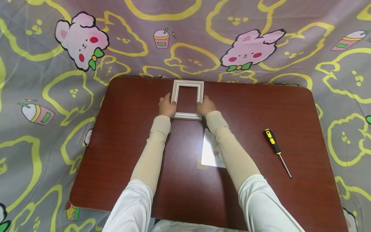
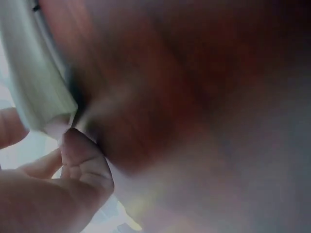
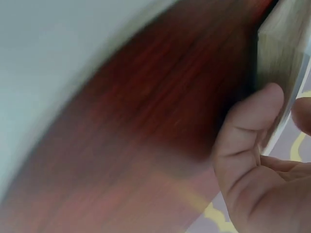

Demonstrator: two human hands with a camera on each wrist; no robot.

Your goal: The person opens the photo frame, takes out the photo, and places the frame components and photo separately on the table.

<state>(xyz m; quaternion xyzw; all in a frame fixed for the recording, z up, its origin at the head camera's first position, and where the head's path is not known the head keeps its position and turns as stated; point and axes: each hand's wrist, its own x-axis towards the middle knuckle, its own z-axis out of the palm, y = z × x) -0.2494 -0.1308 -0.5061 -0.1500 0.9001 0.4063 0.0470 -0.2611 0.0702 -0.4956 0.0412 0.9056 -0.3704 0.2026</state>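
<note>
A white picture frame (image 1: 186,116) with an open middle is held near the far edge of the brown table (image 1: 124,135). My left hand (image 1: 167,106) grips its left side, thumb on the near face and fingers around the outer edge. On the opposite side, my right hand (image 1: 206,105) holds the frame the same way. The left wrist view has the thumb (image 2: 85,155) against a corner of the pale frame (image 2: 39,73). In the right wrist view, the thumb (image 3: 252,116) presses on the frame's side (image 3: 282,53).
A white printed sheet (image 1: 209,151) lies under my right forearm, with a small beige piece (image 1: 201,165) at its corner. A yellow-and-black screwdriver (image 1: 273,141) rests on the right of the table. Patterned cloth (image 1: 191,32) hangs behind and along both sides.
</note>
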